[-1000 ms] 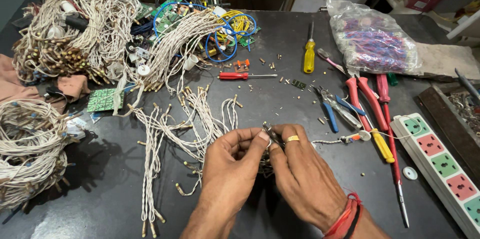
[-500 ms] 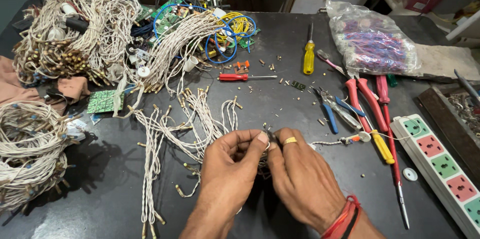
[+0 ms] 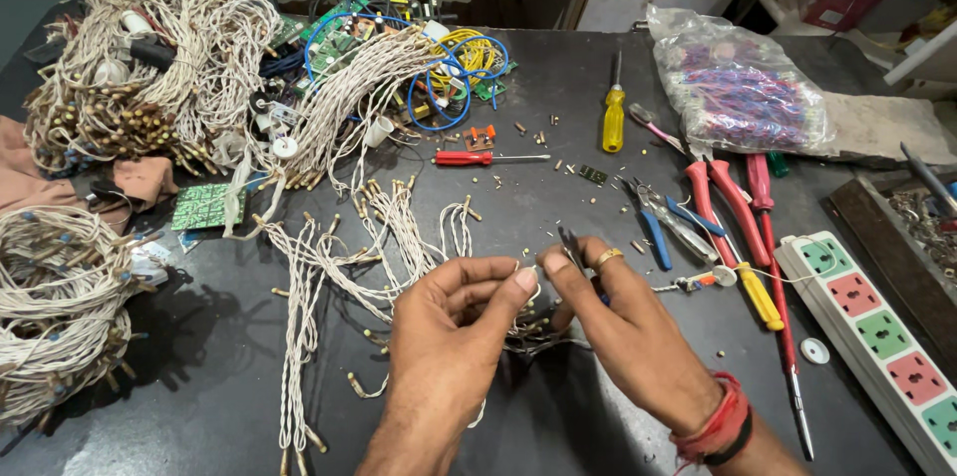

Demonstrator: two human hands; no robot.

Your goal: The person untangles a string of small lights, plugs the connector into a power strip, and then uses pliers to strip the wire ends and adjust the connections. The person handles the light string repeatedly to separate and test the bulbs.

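My left hand (image 3: 454, 341) and my right hand (image 3: 623, 331) meet over the dark table (image 3: 558, 137), fingertips pinched together on a thin white twisted wire (image 3: 528, 289). The right hand, with a gold ring and a red wrist thread, also grips a small dark tool (image 3: 572, 249) whose tip sticks up between the fingers. More wire ends with small bulbs lie under the hands. Loose white twisted wires (image 3: 329, 257) spread on the table just left of my left hand.
Big wire bundles (image 3: 150, 67) fill the back left; another coil (image 3: 55, 307) lies at the left edge. Screwdrivers (image 3: 614, 117), a red screwdriver (image 3: 469, 158), pliers (image 3: 733, 202) and cutters (image 3: 658, 222) lie right of centre. A power strip (image 3: 877, 336) and a plastic bag (image 3: 738, 87) sit at the right.
Both hands have stayed in place over the table; the fingers have shifted slightly on the wire and tool.
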